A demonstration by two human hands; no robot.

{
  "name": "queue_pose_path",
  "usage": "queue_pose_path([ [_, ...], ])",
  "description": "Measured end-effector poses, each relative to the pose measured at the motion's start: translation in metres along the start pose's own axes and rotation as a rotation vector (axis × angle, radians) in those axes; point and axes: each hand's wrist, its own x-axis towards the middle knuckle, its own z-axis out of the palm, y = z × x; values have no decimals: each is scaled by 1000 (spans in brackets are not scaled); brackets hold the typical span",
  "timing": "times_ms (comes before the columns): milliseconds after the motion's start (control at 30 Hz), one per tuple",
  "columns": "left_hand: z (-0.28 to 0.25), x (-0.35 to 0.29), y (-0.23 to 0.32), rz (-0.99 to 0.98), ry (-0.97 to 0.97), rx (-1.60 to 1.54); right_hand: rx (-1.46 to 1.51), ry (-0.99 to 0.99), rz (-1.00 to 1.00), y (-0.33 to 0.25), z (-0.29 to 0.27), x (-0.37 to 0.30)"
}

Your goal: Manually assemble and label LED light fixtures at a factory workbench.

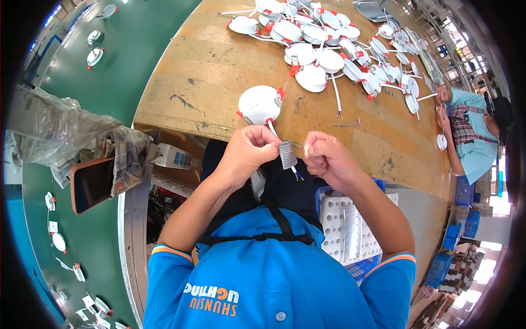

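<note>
Blue polo shirt (285,282) nearest. Left hand (246,153): thumb and forefinger clamped on white cable (272,128) beside printed label (287,155). White round downlight (257,105) on tabletop (197,82), near front edge, toward left corner; probably light, rigid, slick-faced; best held by rim, clear of red-tipped clips. Cable likely bendy, bare wire ends (298,176) delicate. Right hand (331,162): thumb and fingertips together, cannot tell whether gripping anything. Heaped downlights (315,35) toward far edge, spreading right.

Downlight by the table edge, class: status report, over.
Left grip pinching white cable at printed label. Right grip closed, contents unclear. Downlight on table. Other downlights beyond, not blocking.
</note>
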Motion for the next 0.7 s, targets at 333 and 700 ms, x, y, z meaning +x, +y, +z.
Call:
queue_pose_path([
  [333,16,-4,-4,171,8,155,-731,103,-41,-9,27,-6],
  [700,13,3,-18,114,-17,239,-527,70,-37,0,13,1],
])
